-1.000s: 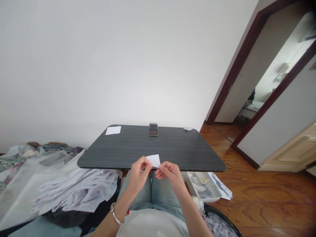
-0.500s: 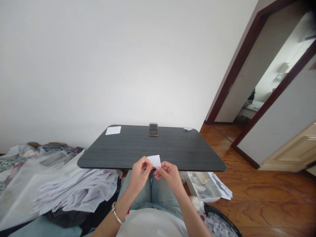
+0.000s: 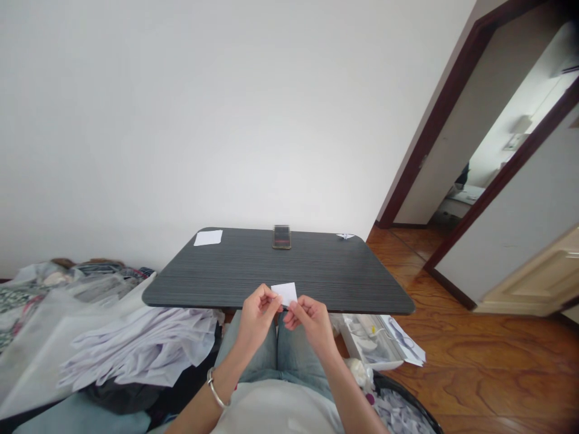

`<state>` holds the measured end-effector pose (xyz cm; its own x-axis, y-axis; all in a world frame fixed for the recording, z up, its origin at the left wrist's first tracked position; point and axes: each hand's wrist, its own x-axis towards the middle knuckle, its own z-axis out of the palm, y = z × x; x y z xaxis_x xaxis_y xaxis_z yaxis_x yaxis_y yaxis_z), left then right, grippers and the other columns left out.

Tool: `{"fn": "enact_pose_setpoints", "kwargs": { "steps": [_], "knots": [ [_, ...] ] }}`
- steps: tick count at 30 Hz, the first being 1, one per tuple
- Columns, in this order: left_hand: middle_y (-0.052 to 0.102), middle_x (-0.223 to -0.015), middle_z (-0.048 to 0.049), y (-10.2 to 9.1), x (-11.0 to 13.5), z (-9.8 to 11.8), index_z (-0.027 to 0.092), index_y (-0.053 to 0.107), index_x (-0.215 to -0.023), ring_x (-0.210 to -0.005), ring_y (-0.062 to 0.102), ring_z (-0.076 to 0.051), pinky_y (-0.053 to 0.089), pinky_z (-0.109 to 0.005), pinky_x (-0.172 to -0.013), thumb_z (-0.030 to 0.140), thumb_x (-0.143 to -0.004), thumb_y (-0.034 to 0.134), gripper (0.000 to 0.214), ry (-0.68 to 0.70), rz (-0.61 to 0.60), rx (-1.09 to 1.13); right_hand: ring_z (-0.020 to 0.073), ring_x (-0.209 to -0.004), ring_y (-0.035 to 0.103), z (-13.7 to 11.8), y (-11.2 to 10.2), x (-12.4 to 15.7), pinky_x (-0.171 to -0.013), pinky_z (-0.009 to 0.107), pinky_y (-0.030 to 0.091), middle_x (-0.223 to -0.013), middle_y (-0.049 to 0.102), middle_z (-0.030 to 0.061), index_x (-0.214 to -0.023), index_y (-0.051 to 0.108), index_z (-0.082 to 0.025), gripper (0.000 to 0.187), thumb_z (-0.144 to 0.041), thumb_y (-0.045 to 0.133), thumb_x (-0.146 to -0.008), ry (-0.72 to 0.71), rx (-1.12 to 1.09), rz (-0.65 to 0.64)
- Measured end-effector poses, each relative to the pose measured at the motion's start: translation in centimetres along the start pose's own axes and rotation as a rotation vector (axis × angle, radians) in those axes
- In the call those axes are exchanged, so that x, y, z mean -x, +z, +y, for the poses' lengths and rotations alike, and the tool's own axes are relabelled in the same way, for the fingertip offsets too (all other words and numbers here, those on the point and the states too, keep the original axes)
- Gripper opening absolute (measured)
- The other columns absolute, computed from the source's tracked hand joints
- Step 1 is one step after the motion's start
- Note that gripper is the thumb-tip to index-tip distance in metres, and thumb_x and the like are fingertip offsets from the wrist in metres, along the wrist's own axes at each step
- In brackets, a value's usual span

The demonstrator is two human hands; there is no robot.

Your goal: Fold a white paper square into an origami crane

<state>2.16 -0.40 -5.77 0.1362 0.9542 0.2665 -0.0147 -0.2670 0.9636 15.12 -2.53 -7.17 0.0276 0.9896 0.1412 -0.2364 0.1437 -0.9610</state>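
Note:
Between both hands is a small white piece of paper (image 3: 284,292), held up at the near edge of the dark table (image 3: 235,265). My left hand (image 3: 259,313) is closed in a pinch on the paper's lower left corner. Its lower right corner is pinched by my right hand (image 3: 309,319), with the other fingers curled. A silver bangle (image 3: 216,389) circles my left wrist. Whether the paper is folded I cannot tell.
On the table lie a white sheet (image 3: 208,238) at far left, a phone (image 3: 281,237) at the back middle and a small folded paper piece (image 3: 345,236) at far right. Fabric heaps (image 3: 145,346) lie left. A white box (image 3: 371,343) and a bin of scraps (image 3: 400,413) stand right.
The paper has shifted very slightly to the right in my fingers and its tilt has changed a little. Both hands keep their pinch on it.

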Motion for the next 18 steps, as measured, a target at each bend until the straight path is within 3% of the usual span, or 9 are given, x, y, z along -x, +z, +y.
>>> {"fn": "enact_pose_setpoints", "kwargs": {
  "steps": [10, 18],
  "knots": [
    [0.059, -0.061, 0.0015, -0.4, 0.2, 0.7, 0.016, 0.055, -0.066, -0.059, 0.057, -0.013, 0.043, -0.022, -0.058, 0.026, -0.071, 0.063, 0.014, 0.011, -0.011, 0.029, 0.0103, -0.041, 0.056, -0.4, -0.1, 0.5, -0.043, 0.020, 0.046, -0.051, 0.064, 0.0010, -0.060, 0.056, -0.016, 0.033, -0.044, 0.063, -0.075, -0.037, -0.008, 0.003],
    [0.059, -0.058, 0.0023, -0.2, 0.4, 0.3, 0.016, 0.056, -0.063, -0.057, 0.058, -0.013, 0.044, -0.022, -0.058, 0.029, -0.072, 0.064, 0.018, 0.004, 0.068, 0.018, 0.0111, -0.043, 0.055, -1.0, 0.5, 1.0, -0.046, 0.022, 0.046, -0.049, 0.062, 0.0006, -0.059, 0.055, -0.017, 0.032, -0.044, 0.062, -0.076, -0.074, 0.028, 0.010]
  ]
}}
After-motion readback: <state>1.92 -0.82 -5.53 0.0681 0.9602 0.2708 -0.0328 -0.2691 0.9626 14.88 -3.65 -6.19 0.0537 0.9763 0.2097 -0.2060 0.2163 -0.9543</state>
